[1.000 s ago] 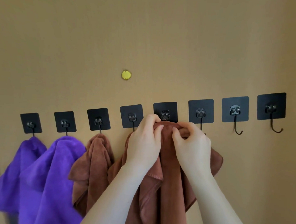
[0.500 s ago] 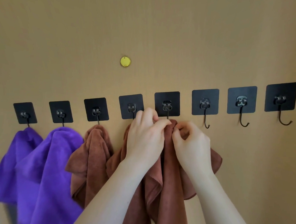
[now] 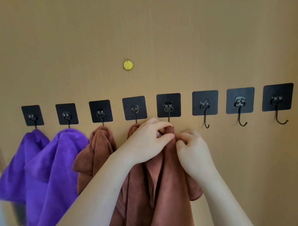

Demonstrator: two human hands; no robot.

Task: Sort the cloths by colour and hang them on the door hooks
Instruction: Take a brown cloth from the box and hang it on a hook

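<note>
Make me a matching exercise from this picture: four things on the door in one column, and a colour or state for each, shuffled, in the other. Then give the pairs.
Column 1
1. leftmost hook
2. rightmost hook
3. round disc
4. brown cloth under the fifth hook from the left

Column 2
A. yellow
B. gripped by the left hand and the right hand
C. bare, nothing hanging on it
D. carries a purple cloth

Pairs: 1-D, 2-C, 3-A, 4-B
</note>
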